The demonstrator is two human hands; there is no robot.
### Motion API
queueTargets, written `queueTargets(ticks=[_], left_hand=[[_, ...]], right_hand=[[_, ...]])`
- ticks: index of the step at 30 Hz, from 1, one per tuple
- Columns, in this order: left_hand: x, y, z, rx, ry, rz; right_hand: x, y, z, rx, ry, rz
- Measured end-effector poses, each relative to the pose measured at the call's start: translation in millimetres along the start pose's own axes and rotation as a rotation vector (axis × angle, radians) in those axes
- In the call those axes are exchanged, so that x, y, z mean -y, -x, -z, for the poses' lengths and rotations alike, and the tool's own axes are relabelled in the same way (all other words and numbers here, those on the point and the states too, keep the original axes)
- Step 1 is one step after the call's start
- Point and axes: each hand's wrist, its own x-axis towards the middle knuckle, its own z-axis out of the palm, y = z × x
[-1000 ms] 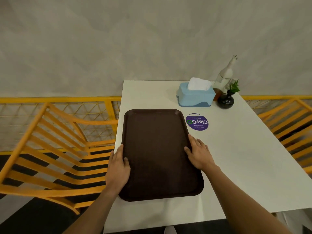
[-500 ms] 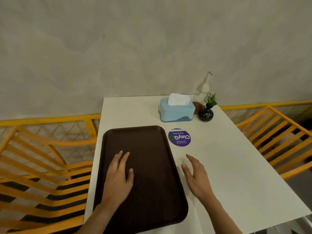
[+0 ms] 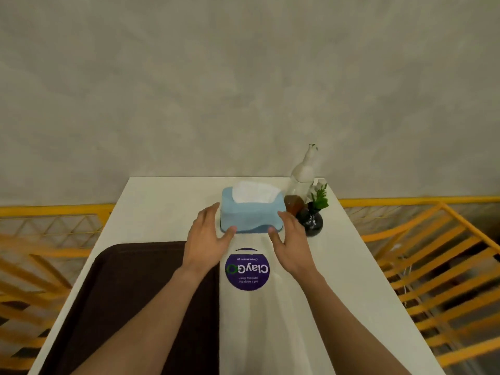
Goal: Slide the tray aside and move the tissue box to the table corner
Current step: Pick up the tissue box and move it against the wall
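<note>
Now, lines by thing:
Box (image 3: 251,219): pale blue tissue box with rounded corners and a darker blue wavy band along its base, sitting upright on the white table (image 3: 338,280) toward the far edge, right of the middle
Tissue (image 3: 254,192): white sheet sticking up out of the slot on top of the box
Left hand (image 3: 207,240): spread wide, palm turning inward, fingers lying along the box's left side and thumb tip reaching the near left corner; whether it is pressing the box or just beside it I cannot tell
Right hand (image 3: 290,243): spread wide too, flanking the box's right side, thumb pointing at the near right corner, fingers lying between the box and the vase; contact unclear
Tray (image 3: 130,307): dark brown, rounded corners, lying flat on the near left part of the table, its left rim running close to the table's left edge; the left forearm is crossing over it
Sticker (image 3: 247,269): round purple disc reading ClayGo upside down, lying flat between the two wrists, just right of the tray
Vase (image 3: 312,223): small dark round one holding a green sprig, standing just right of the box
Bottle (image 3: 303,174): pale, tall, standing behind the vase at the far right corner
Chairs (image 3: 433,253): orange slatted frames showing on both sides of the table
</note>
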Motion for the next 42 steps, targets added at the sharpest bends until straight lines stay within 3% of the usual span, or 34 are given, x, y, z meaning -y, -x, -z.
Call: queueTargets(ticks=[7,16,27,33,42], left_hand=[[2.4,-43.0,-41.2,0.027,0.022,0.077],[9.7,-69.7,-61.3,0.108,0.141,0.161],[7.5,-69.2,-71.4,0.050,0.299,0.228],[13.5,-63.1,-61.8,0.038,0.350,0.270],[33.1,-58.3,10.8,-0.069,0.375,0.159]], right_hand=[[-30.2,-64.0,-12.4,0.058,-0.036,-0.013],[-43.9,-70.6,-32.2,0.033,-0.263,0.027],[-52.8,-67.6,-38.9,0.091,-0.231,-0.139],[-46.3,-60.7,-38.1,0.040,-0.255,-0.111],[22.8,-52.1,-51.7,-0.019,-0.320,-0.019]])
